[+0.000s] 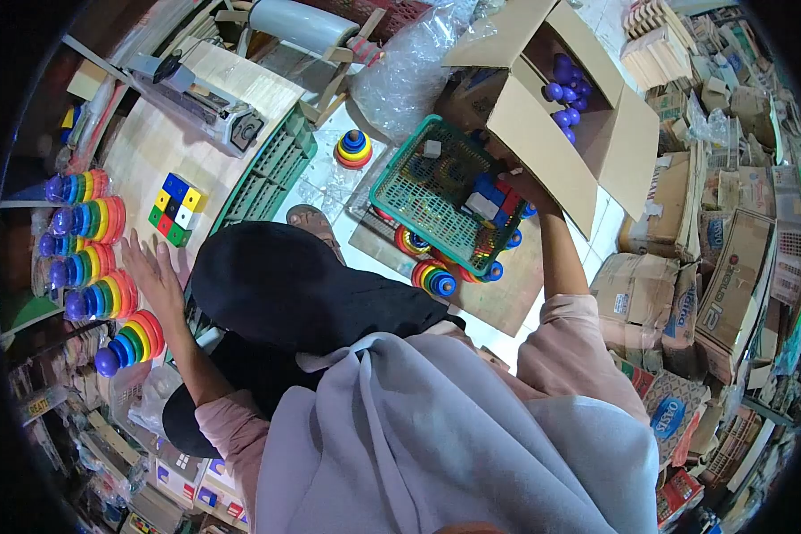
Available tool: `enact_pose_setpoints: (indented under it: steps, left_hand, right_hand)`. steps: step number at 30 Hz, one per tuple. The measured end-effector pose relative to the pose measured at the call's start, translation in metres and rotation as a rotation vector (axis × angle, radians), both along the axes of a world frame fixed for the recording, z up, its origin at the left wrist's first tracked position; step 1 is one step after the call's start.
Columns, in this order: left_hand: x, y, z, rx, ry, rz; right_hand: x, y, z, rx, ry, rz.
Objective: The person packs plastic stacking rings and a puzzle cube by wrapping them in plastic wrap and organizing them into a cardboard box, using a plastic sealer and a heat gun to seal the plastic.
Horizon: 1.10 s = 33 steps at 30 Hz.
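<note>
Cubes (176,206) are seen just beyond the left hand (157,274), fingers spread; basket (418,198) blocks (493,201) are neared by the right hand (523,185), its grip indiscernible.

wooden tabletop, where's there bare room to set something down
The widest bare patch on the wooden tabletop lies between the metal device and the coloured blocks; a narrower strip runs between the blocks and the green crate. It is crowded along the left edge, with ring stacks and the left hand.
</note>
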<state>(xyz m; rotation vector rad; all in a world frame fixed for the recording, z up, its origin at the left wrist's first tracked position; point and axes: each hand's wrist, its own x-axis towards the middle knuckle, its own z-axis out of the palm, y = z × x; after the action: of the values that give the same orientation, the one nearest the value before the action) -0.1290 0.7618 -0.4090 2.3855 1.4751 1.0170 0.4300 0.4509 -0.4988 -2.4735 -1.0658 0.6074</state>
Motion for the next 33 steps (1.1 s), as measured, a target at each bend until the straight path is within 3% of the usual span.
enact_pose_setpoints:
  steps: [1,2,4,8,12,14,17,20,22,23,26,31,33]
  left_hand:
    - [0.000,-0.001,0.000,0.000,0.000,0.002]
    - [0.000,-0.002,0.000,-0.004,-0.010,0.000]
    - [0.000,-0.003,0.001,-0.006,-0.020,0.001]
    - [0.001,-0.007,0.004,-0.053,-0.047,0.003]
    - [0.002,-0.011,0.007,-0.123,-0.147,-0.013]
    - [-0.001,-0.010,0.007,-0.102,-0.076,0.004]
    - [-0.001,-0.011,0.008,-0.084,0.003,0.028]
    - [0.000,-0.010,0.008,-0.103,-0.040,0.018]
    - [-0.002,-0.008,0.005,-0.122,-0.090,-0.004]
    - [-0.006,-0.004,0.001,-0.080,-0.027,0.001]
    - [-0.007,-0.001,0.000,-0.028,0.065,0.017]
    - [-0.008,-0.003,0.001,-0.013,0.085,0.029]
    - [-0.008,-0.005,0.003,-0.027,0.066,0.033]
  right_hand:
    - [0.001,0.000,-0.006,-0.067,-0.200,0.037]
    - [0.002,-0.003,-0.011,-0.066,-0.201,0.039]
    - [-0.026,0.007,0.015,0.127,-0.370,0.188]
    - [-0.007,0.003,-0.023,0.083,-0.213,0.208]
    - [-0.012,0.001,-0.024,0.095,-0.225,0.178]
    - [-0.013,0.002,-0.020,0.073,-0.211,0.175]
    - [-0.012,0.003,-0.017,-0.153,-0.158,0.203]
    - [-0.010,0.001,-0.019,-0.091,-0.286,0.241]
    - [-0.012,0.003,-0.016,0.146,-0.298,0.266]
    - [-0.013,0.003,-0.015,0.144,-0.297,0.263]
    - [-0.032,0.020,0.008,0.041,-0.252,0.348]
    - [-0.048,0.022,0.007,-0.096,-0.542,0.597]
    - [-0.048,0.025,0.008,-0.194,-0.471,0.572]
